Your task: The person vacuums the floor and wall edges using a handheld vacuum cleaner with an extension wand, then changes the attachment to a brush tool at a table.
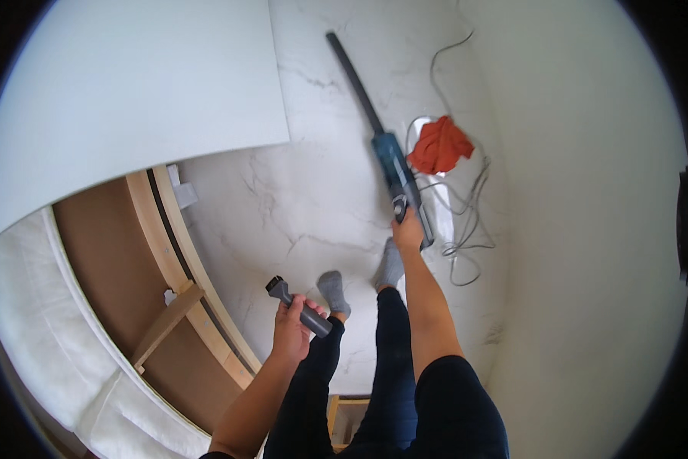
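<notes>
My right hand (408, 230) grips the handle of a blue and black handheld vacuum cleaner (391, 155). A long black tube (356, 83) runs from the vacuum's front, pointing away from me above the marble-patterned floor. In my left hand (295, 327) is a grey brush nozzle (315, 321), held between thumb and fingers with its black bristles up and to the left. The nozzle and the tube are apart. Right of the vacuum, a crumpled orange-red cloth (441, 146) lies over part of a white strip-shaped object (442, 215).
A grey cable (476, 218) lies in loops on the floor at the right, near the pale wall (585, 201). At left are a wooden bed frame (177, 252), a white padded mattress (40, 287) and a large white panel (149, 74). A wooden box-like piece (333, 416) stands behind my feet.
</notes>
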### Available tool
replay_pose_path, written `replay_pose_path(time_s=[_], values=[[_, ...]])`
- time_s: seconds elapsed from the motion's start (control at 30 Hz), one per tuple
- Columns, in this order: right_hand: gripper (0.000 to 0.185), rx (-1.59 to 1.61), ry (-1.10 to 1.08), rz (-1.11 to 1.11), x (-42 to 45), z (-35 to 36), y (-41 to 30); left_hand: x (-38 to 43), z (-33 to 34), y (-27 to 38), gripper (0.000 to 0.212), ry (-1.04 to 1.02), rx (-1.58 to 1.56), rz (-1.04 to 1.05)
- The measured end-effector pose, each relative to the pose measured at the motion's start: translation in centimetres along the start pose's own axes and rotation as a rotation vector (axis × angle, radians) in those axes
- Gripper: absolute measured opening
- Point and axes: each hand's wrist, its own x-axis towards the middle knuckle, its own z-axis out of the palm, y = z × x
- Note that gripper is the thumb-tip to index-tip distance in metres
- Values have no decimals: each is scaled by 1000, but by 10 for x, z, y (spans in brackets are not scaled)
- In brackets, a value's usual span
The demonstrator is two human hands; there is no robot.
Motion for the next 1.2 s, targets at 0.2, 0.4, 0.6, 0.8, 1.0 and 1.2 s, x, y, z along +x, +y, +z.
replay_pose_path(time_s=[0.2, 0.4, 0.6, 0.8, 1.0, 1.2], values=[[42, 23, -110, -39, -185, -133, 29, -31, 86, 83, 18, -151, -4, 215], [34, 162, -124, 84, -455, -315, 71, -64, 195, 213, 19, -210, -72, 459], [27, 108, 124, 62, -625, -386, 75, -121, 251, 277, 25, -304, -155, 476], [27, 408, 200, 296, -685, -388, 27, -160, 282, 282, 26, -465, -278, 377], [31, 326, 210, 513, -700, -358, 50, -183, 295, 287, 27, -513, -359, 293], [32, 421, 239, 600, -702, -341, 60, -209, 291, 291, 24, -629, -141, 384]])
